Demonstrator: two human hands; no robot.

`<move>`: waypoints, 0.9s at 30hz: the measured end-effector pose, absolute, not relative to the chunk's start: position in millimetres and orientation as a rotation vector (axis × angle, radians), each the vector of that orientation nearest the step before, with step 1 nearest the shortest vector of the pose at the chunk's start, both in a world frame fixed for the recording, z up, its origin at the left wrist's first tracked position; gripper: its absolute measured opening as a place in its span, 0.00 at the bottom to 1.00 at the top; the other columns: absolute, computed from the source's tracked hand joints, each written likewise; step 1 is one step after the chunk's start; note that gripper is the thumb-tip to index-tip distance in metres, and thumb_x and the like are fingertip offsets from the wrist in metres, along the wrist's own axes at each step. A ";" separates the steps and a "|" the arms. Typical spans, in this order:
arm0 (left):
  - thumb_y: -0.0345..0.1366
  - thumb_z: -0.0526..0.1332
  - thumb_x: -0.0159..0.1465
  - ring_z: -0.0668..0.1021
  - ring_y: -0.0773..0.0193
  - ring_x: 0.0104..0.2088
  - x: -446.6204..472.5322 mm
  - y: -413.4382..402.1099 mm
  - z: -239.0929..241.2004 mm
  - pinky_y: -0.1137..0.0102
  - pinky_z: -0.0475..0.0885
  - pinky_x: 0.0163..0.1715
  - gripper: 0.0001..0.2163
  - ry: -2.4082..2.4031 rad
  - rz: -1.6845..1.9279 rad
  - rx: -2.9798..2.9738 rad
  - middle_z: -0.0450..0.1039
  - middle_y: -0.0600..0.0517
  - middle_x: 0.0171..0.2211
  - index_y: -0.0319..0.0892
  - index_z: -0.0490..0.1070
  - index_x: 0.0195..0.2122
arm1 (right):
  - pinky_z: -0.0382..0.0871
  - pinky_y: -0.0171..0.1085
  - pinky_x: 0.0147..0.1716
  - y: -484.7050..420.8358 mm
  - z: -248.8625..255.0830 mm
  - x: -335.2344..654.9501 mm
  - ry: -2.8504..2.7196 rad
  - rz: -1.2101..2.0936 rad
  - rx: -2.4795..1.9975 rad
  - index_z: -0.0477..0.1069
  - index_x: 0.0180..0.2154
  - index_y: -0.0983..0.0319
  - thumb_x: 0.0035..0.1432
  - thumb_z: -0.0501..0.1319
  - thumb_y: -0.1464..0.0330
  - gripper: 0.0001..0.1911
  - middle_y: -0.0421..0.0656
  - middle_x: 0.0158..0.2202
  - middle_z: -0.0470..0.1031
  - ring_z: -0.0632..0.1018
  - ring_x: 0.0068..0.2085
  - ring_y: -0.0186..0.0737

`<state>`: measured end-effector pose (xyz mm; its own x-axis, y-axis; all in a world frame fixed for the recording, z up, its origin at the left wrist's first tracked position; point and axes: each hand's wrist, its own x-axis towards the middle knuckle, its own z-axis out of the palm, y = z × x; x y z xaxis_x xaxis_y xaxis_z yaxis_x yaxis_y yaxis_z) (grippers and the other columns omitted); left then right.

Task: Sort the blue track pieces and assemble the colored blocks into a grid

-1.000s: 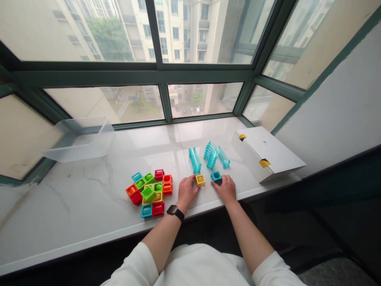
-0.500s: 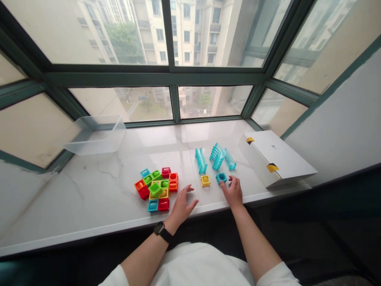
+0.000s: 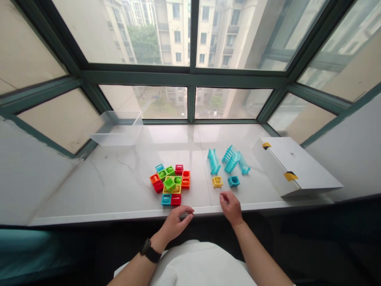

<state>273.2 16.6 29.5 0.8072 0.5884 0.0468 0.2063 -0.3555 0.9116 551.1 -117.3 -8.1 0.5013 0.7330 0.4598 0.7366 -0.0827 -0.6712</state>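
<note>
Nearest my view, at the bottom of the frame, I see a white shirt (image 3: 199, 264). In the lower middle, a dark watch (image 3: 150, 251) sits on the left wrist; the left hand (image 3: 177, 222) is released, fingers loosely bent, by the front edge of the countertop (image 3: 127, 194). Right of center, I have the right hand (image 3: 231, 207) with its fingers folded in — I cannot tell whether it is clenched.

Just above that hand, the yellow block (image 3: 217, 182) and the teal block (image 3: 233, 181) rest side by side, slightly apart. Left of them, just above the left hand, I see a block cluster (image 3: 169, 183) in green, red, orange, yellow and blue.

Farther up, right of center, lie clear turquoise track pieces (image 3: 214, 162); at right is a white box (image 3: 303, 163) with yellow-and-black tabs. At left stands a clear plastic bin (image 3: 119, 139) — beyond it, green window frames (image 3: 190, 77), then pale buildings (image 3: 175, 35) across the top.
</note>
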 end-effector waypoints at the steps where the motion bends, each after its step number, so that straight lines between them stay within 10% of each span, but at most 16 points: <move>1: 0.42 0.61 0.72 0.82 0.58 0.45 270.4 17.7 29.8 0.65 0.75 0.51 0.09 0.608 0.449 1.922 0.83 0.49 0.42 0.45 0.79 0.45 | 0.69 0.39 0.37 -113.5 -5.3 538.7 -1.286 0.066 -1.790 0.73 0.38 0.58 0.70 0.57 0.66 0.08 0.41 0.31 0.71 0.73 0.32 0.41; 12: 0.55 0.56 0.72 0.68 0.66 0.19 225.7 45.0 24.3 0.71 0.62 0.24 0.30 0.908 0.558 1.773 0.62 0.56 0.14 0.42 0.67 0.17 | 0.64 0.37 0.37 -70.7 7.0 486.3 -1.480 0.291 -1.863 0.75 0.33 0.57 0.67 0.61 0.68 0.09 0.40 0.30 0.75 0.75 0.34 0.40; 19: 0.49 0.59 0.72 0.81 0.56 0.43 220.3 81.6 45.8 0.62 0.77 0.46 0.15 1.167 1.054 1.922 0.79 0.48 0.42 0.44 0.75 0.47 | 0.64 0.38 0.39 -73.3 4.7 483.8 -1.548 0.207 -1.879 0.75 0.34 0.57 0.68 0.59 0.69 0.08 0.41 0.31 0.75 0.75 0.36 0.41; 22: 0.49 0.66 0.66 0.76 0.45 0.59 235.3 97.8 36.5 0.49 0.73 0.60 0.28 1.172 1.045 2.160 0.73 0.39 0.58 0.43 0.65 0.64 | 0.64 0.38 0.39 -73.5 4.6 483.6 -1.558 0.200 -1.881 0.75 0.34 0.57 0.68 0.59 0.69 0.08 0.41 0.31 0.75 0.75 0.36 0.41; 27: 0.45 0.67 0.64 0.71 0.37 0.63 254.3 113.0 20.9 0.40 0.67 0.64 0.29 1.151 0.945 2.428 0.71 0.35 0.59 0.39 0.65 0.63 | 0.64 0.38 0.39 -73.2 4.2 484.1 -1.566 0.188 -1.877 0.75 0.34 0.58 0.68 0.59 0.69 0.09 0.41 0.31 0.75 0.74 0.36 0.41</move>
<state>254.3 113.0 20.9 0.4651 0.7701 0.4365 0.5779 -0.6377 0.5092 484.1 -73.2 4.2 0.2671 0.9150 0.3024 0.8175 -0.0490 -0.5739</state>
